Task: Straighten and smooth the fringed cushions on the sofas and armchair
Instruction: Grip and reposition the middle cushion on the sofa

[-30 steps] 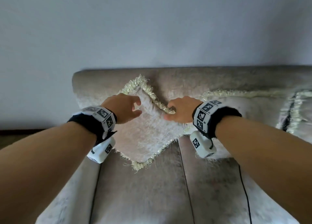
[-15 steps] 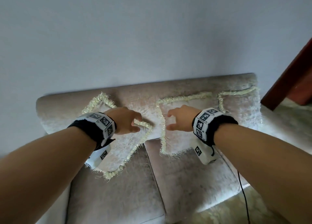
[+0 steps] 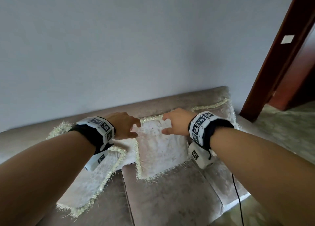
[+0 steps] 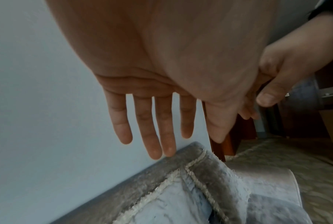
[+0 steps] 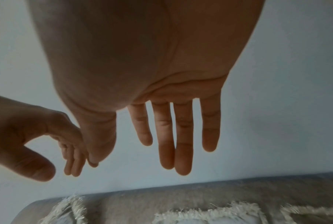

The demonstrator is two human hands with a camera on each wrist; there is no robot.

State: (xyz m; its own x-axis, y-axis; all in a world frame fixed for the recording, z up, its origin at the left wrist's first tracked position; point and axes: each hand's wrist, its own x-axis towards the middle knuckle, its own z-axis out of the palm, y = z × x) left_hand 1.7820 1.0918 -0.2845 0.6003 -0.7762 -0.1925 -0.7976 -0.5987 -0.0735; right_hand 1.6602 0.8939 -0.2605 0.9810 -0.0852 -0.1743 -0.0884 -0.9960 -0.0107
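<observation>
The middle cushion is seen propped nearly square against the sofa backrest, its fringe running along the top edge between the two hands. It is flanked by a left cushion, which sits turned on its corner like a diamond and partly under the left forearm, and by a right cushion, of which only the upper fringe and a strip of pile are shown behind the right wrist.

The left hand is held just over the upper left corner of the middle cushion, the right hand over its upper right corner. In both wrist views the fingers are shown straight and slightly spread, with nothing gripped; the right hand's fingers likewise hang extended above the backrest. Whether the fingertips touch the pile cannot be told; they appear to be just above it.

As a judgement, the middle cushion is about to be taken or patted, so its smoothing is not yet done. The left cushion's tilt could be deliberate or unfinished; this cannot be decided. The right cushion is too hidden to be assessed. Only this one sofa is in view, so the other sofas and the armchair cannot be accounted for. A wooden door frame is seen at the right.
</observation>
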